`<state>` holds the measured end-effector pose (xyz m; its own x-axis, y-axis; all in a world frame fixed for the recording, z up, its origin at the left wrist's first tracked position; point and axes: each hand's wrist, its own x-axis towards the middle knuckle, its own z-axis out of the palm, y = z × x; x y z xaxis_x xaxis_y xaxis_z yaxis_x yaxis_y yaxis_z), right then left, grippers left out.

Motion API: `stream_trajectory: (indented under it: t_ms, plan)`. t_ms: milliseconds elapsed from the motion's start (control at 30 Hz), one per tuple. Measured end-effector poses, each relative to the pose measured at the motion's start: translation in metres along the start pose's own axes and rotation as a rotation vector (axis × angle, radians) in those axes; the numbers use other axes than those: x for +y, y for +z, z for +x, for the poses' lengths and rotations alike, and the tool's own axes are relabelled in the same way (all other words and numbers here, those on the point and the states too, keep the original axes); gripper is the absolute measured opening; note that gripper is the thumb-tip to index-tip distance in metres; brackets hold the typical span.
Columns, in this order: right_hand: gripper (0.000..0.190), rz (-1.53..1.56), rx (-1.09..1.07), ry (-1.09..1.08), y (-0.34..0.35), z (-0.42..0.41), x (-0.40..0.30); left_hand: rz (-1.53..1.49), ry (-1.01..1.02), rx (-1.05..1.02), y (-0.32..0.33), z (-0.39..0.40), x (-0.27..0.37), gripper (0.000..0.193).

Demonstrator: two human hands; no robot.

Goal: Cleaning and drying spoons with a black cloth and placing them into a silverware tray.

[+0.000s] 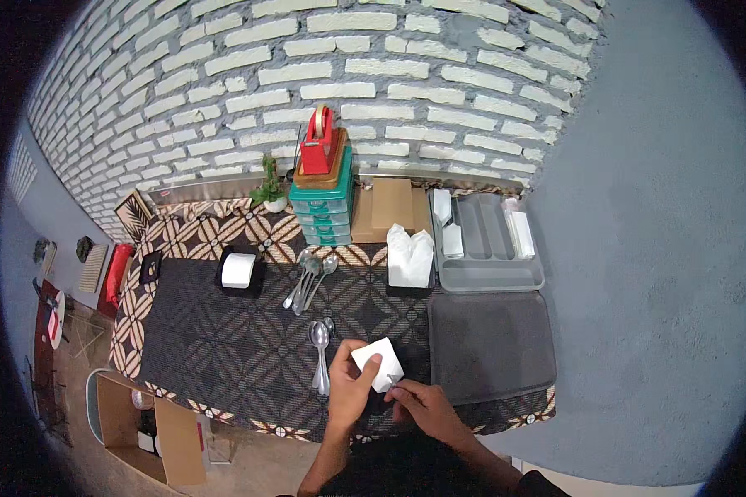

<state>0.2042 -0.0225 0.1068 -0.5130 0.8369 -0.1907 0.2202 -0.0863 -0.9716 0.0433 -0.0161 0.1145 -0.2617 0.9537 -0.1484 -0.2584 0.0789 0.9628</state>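
Observation:
My left hand [350, 385] holds a folded white paper napkin [375, 359], its thumb pressed on top. At the napkin's lower corner, my right hand [419, 404] pinches a small metal piece that looks like a utensil's end; the rest of it is hidden. Just left of my left hand lie several metal spoons [319, 335], handles towards me. More spoons and forks [311, 267] form a loose pile farther back. White napkins [409, 258] stand in a black holder behind my hands, and a stack of white paper [238, 271] rests in a black box at the left.
A grey cutlery tray [491, 282] holding white wrapped bundles [521, 235] is at the back right, with a dark grey lid or mat [492, 348] in front. Green drawers [320, 214] carry a red tape dispenser [317, 149]. An opened cardboard box [177, 444] stands below the table's left front.

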Motion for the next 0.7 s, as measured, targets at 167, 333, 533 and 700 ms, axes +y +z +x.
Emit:
stream_trajectory:
  t_ms: [167,333,533,700]
  plan:
    - [0.023,-0.244,0.319,-0.298,0.001,0.012,0.028,0.359,0.611,-0.082,0.005,0.003,-0.003,0.02]
    - [0.027,0.292,0.294,0.02,-0.018,0.006,0.034,0.716,1.08,-0.141,-0.004,-0.007,-0.015,0.025]
    - [0.023,0.9,0.011,0.343,-0.033,-0.017,0.027,0.834,1.34,-0.244,-0.007,-0.005,-0.049,0.03]
    - [0.014,0.552,0.125,0.241,-0.034,-0.012,0.049,0.708,1.1,-0.227,0.005,0.003,-0.061,0.027]
